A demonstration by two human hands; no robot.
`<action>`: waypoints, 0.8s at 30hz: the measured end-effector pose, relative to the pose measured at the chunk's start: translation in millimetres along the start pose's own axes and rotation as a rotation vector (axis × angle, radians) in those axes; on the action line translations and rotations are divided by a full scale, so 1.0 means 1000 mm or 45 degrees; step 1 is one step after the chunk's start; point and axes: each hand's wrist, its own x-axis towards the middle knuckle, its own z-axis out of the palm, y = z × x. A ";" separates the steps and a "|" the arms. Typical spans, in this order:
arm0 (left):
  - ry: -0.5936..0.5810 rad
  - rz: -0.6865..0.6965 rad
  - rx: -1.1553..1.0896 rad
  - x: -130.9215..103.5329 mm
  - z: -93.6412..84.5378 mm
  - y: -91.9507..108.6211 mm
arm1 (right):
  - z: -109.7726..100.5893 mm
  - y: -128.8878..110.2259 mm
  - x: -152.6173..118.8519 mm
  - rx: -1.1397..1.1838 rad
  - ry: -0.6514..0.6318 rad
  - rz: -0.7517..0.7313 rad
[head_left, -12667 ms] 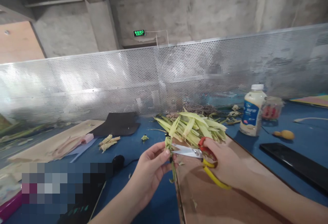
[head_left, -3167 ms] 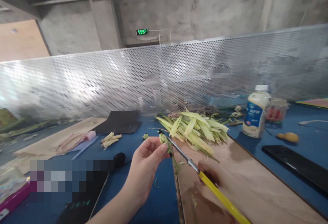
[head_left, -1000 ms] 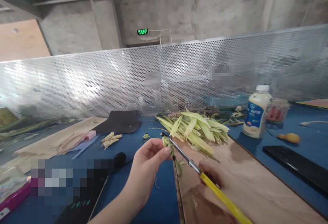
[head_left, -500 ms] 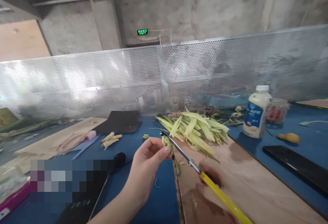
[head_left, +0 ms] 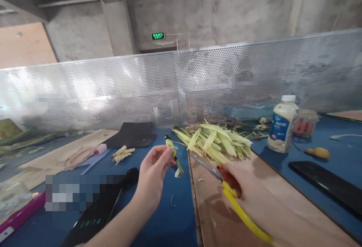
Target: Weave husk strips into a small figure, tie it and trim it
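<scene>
Between the thumb and fingers of my left hand point(head_left: 155, 171) is a small green plant piece point(head_left: 171, 149), tied with something black and with a leafy end hanging below. My right hand point(head_left: 246, 186) is wrapped round the handle of a pair of scissors point(head_left: 240, 209) with yellow and red grips. The scissor blades point up and left over a brown board point(head_left: 209, 209), a short way right of the plant piece and apart from it. Behind the blades, a pile of pale green leaf strips point(head_left: 217, 141) lies on the board's far end.
A milk bottle point(head_left: 282, 124), a clear tub of red items point(head_left: 304, 122), a small gourd point(head_left: 318, 152) and a black phone point(head_left: 325, 184) are at the right. Left are a dark sheet point(head_left: 130, 134), pale husk pieces point(head_left: 123, 154) and brown paper point(head_left: 70, 149). A perforated metal screen point(head_left: 141, 88) stands behind.
My left hand has moved left with the plant piece, away from the scissors. The blades, which touched or overlapped the piece before, now stand apart from it, and my right hand has turned slightly.
</scene>
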 end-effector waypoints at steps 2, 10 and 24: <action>0.092 -0.013 -0.046 0.003 -0.002 -0.002 | -0.012 0.000 0.004 -0.075 -0.007 0.054; 0.194 -0.124 -0.121 0.008 -0.009 -0.009 | -0.022 0.012 0.014 -0.580 -0.074 -0.330; 0.162 -0.127 -0.016 0.004 -0.006 -0.010 | -0.027 0.005 0.011 -1.113 0.269 -0.513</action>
